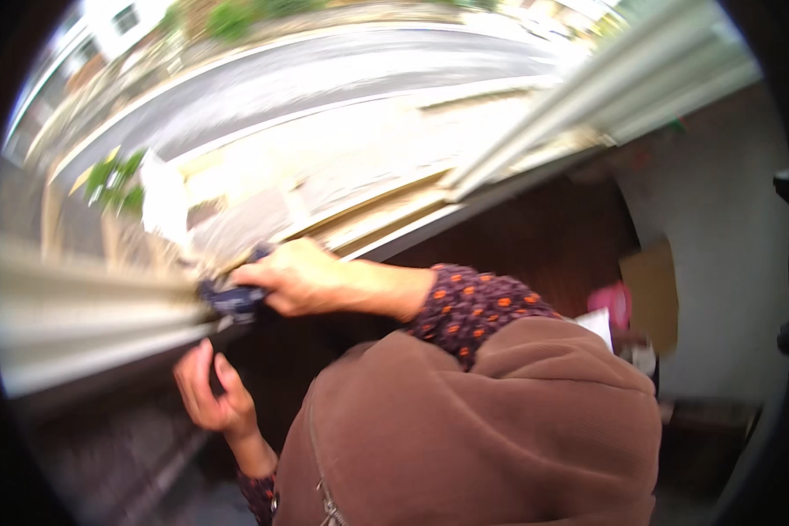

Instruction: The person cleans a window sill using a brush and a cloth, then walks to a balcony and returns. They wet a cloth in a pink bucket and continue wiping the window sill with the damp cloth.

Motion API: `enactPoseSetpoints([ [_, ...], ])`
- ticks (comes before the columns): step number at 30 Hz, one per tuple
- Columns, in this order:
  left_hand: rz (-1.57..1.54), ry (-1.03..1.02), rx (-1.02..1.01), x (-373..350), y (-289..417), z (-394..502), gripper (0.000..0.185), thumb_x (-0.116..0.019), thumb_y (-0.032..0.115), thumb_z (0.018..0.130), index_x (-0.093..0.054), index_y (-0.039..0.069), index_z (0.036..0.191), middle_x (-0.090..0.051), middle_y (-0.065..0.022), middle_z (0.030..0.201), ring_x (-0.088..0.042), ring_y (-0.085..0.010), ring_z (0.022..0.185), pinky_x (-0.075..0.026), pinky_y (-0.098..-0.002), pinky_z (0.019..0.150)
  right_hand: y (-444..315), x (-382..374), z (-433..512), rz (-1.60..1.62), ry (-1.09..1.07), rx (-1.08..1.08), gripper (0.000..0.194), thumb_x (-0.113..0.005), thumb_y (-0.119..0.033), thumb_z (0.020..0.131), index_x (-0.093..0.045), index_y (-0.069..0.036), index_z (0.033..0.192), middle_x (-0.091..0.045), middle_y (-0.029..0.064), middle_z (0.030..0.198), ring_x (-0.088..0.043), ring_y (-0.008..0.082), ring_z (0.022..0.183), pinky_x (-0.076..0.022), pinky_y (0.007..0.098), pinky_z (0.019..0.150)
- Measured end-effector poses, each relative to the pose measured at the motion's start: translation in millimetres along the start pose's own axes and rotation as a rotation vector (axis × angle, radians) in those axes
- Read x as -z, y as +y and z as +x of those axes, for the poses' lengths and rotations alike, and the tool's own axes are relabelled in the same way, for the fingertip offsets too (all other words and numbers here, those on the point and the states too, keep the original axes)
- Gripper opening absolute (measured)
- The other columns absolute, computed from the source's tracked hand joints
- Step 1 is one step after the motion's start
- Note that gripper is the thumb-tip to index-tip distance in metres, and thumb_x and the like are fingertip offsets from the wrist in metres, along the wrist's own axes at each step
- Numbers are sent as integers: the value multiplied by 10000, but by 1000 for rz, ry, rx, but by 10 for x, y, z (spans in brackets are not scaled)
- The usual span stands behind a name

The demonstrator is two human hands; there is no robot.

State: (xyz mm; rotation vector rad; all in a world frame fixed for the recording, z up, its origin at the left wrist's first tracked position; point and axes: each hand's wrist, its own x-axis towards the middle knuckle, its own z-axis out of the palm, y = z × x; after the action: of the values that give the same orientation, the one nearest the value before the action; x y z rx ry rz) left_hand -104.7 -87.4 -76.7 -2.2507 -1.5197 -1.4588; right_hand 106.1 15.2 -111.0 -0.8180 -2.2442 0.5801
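A bunched dark blue cloth [233,299] is in the grip of my right hand [306,279]. That hand reaches across to the left and presses the cloth near the edge of the left window frame [98,315], by the sill. Below the frame, my left hand [214,394] is raised with its fingers curled and apart, and it holds nothing. The window track [394,220] runs from my right wrist up to the right-hand window sash [532,118]. Motion blur hides the cloth's exact contact with the frame.
Through the window opening lie a road [315,72], a green plant [118,181] and a white object [164,197]. Indoors on the right are a cardboard piece [651,299], a pink item [611,306] and a pale wall [723,250]. My brown garment [473,427] fills the lower middle.
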Motion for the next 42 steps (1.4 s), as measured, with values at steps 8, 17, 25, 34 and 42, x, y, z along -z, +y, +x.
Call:
enactPoseSetpoints([
  [8, 158, -360, -87, -855, -22, 168, 430, -651, 219, 926, -596, 17, 1302, -591, -204, 1226, -540, -388, 1148, -436, -476, 986, 59, 403, -480, -84, 308, -120, 417, -827, -323, 676, -657, -97, 982, -630, 114, 958, -614, 320, 920, -514, 441, 799],
  [17, 268, -258, -312, -1059, 360, 400, 321, -604, 138, 945, -639, -11, 1227, -674, -193, 1078, -657, -331, 922, -531, -408, 827, 310, 1224, -2843, -97, 501, -541, 275, -662, -97, 801, -660, -124, 1074, -649, 93, 1012, -659, 309, 964, -562, 428, 767],
  [25, -392, -815, -209, -2205, 2194, 88, 275, -605, 160, 1003, -642, 3, 1225, -678, -95, 1069, -639, -161, 915, -523, -277, 825, 18, 668, -6199, -60, 1063, -1698, 214, -630, -157, 820, -738, -158, 1004, -720, 151, 981, -683, 357, 929, -548, 461, 804],
  [34, -357, -1145, -302, -2893, 3184, -4, 183, -623, 124, 972, -696, 18, 1102, -682, -58, 911, -610, -130, 806, -521, -277, 757, -1150, 337, -8260, -554, 1573, -2140, 138, -627, -93, 837, -684, -136, 956, -707, 153, 901, -681, 347, 853, -541, 433, 744],
  [42, -219, -1222, -420, -3031, 3483, -267, 155, -616, 119, 955, -696, -9, 991, -683, -86, 817, -618, -147, 700, -482, -283, 638, -573, 1126, -9199, -859, 722, -2325, 233, -634, -119, 822, -694, -142, 1046, -614, 136, 1077, -637, 339, 949, -554, 430, 776],
])
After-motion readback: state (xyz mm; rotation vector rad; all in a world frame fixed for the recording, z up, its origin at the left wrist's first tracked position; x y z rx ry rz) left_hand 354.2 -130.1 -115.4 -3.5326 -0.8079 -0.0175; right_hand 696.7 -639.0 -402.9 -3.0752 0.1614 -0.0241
